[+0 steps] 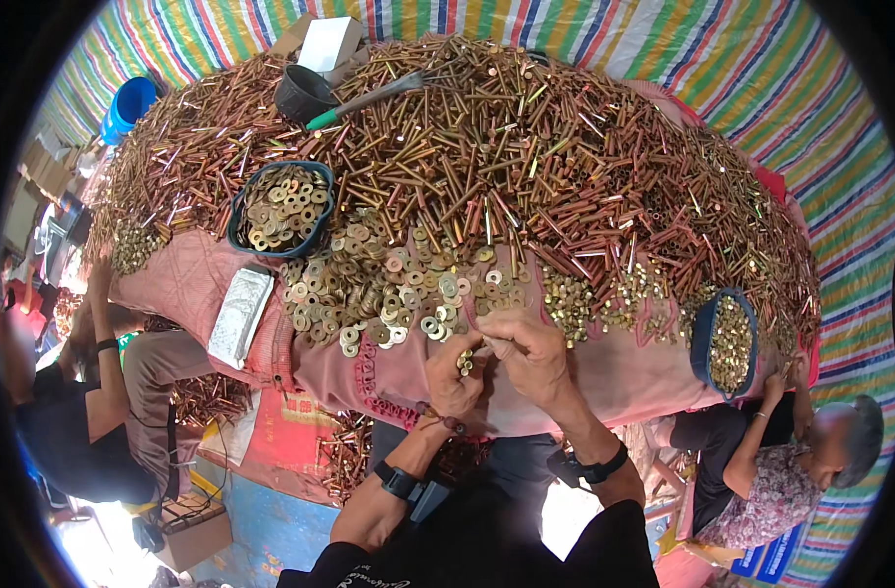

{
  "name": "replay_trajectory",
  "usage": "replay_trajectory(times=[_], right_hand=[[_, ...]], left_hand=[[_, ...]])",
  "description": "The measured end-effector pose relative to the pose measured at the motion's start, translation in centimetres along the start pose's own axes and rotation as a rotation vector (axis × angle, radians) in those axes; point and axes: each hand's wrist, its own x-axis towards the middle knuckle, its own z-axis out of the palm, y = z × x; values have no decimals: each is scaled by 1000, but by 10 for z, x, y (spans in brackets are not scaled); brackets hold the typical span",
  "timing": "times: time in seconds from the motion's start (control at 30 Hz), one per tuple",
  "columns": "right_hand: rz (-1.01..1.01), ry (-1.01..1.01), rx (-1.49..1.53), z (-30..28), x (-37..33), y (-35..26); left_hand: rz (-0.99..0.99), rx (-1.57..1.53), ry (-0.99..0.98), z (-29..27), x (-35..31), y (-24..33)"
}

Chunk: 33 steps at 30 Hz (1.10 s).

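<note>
Both my hands meet over the front edge of the cloth-covered heap. My left hand (454, 377) is closed around a few brass-coloured bolts (465, 363), their ends poking out between thumb and fingers. My right hand (529, 358) is closed in a pinch against it; what lies between its fingertips is hidden. Just beyond my hands lie loose flat washers (403, 294), with small brass-coloured nuts (570, 302) to their right. A great pile of coppery, yellowish bolts or metal rods (447, 157) covers the surface behind.
A dark blue basket (322, 235) holds washers; another basket (703, 343) at right holds nuts. A white packet (240, 314) lies left on pink cloth (614, 377). A black scoop (303, 95) and green-handled tool (345, 110) rest on the pile. People work at both sides.
</note>
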Motion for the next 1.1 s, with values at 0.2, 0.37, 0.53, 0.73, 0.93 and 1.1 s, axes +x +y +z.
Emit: replay_trajectory(times=[0.2, 0.37, 0.53, 0.73, 0.93, 1.1], right_hand=[[115, -9, -151, -4, 1, -14], [190, -12, -120, -3, -2, -17], [115, -27, -124, -6, -6, -2], [266, 38, 17, -3, -14, 2], [314, 35, -2, -1, -17, 2], [53, 41, -145, 0, -15, -2]], left_hand=[[-27, 5, -37, -2, 0, 2], [-44, -58, -28, -2, -2, -3], [-36, 1, -60, -3, -2, -6], [-35, -4, -68, -4, -5, -9], [16, 13, -89, -3, -4, -13], [-33, -6, -110, -4, -6, -12]])
